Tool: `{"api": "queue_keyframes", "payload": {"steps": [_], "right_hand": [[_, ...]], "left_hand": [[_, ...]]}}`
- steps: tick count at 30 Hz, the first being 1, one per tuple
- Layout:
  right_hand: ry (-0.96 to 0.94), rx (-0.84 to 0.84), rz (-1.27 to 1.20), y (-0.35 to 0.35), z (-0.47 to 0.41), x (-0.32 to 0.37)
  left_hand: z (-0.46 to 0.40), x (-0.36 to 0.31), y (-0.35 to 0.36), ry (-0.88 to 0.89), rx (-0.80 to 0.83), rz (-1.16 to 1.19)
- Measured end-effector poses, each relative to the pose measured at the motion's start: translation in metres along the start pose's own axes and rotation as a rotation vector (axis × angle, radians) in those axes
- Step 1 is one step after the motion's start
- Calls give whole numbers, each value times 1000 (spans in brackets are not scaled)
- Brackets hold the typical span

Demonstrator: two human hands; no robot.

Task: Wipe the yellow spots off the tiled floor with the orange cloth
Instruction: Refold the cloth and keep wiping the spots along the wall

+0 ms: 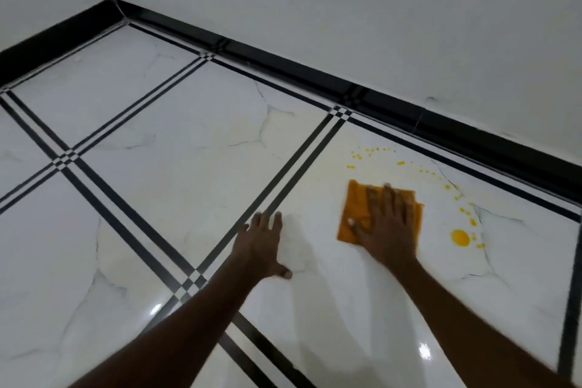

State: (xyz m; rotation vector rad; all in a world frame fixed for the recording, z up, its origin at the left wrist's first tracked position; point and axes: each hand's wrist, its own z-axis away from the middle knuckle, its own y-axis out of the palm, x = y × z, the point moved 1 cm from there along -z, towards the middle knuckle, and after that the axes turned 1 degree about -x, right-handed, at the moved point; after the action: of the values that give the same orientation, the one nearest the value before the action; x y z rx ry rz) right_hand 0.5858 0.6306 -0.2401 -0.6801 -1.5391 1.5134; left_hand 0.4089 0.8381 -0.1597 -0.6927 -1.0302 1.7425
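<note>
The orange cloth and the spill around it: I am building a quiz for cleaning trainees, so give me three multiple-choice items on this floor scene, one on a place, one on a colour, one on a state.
1. Where does the biggest yellow spot lie from the orange cloth?
A. to its right
B. to its left
C. under it

2. What colour is the skirting along the wall?
A. white
B. black
C. orange

3. How does the right hand meet the cloth?
A. bunches it in a fist
B. hovers above it
C. presses it flat with spread fingers

Answers:
1 A, the biggest yellow spot sits right of the orange cloth.
2 B, the skirting is black.
3 C, the right hand lies flat on it.
</note>
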Motion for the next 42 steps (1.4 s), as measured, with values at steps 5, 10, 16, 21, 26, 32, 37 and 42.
{"api": "queue_keyframes", "payload": {"steps": [5,10,16,21,26,32,37,42], "right_hand": [[-107,11,36,12,26,43],[-92,106,40,1,-83,50],[-141,-25,1,12,-49,44],[-212,32,49,4,-116,47],[106,-50,16,-10,-125,-26],[277,-72,18,-3,-41,-11],[-48,60,38,-10,-126,5],[366,-93,-38,-22,-98,-89]], "left_hand": [[-37,-20,3,-18,136,99],[-41,-34,8,-93,188,-2],[-59,-53,14,-19,65,-13],[-66,-56,15,-54,104,-69],[-63,-53,14,-44,81,-50],[-62,-54,13,-31,78,-27],[-65,-50,16,-22,90,-25],[-66,-45,22,0,55,13]]}}
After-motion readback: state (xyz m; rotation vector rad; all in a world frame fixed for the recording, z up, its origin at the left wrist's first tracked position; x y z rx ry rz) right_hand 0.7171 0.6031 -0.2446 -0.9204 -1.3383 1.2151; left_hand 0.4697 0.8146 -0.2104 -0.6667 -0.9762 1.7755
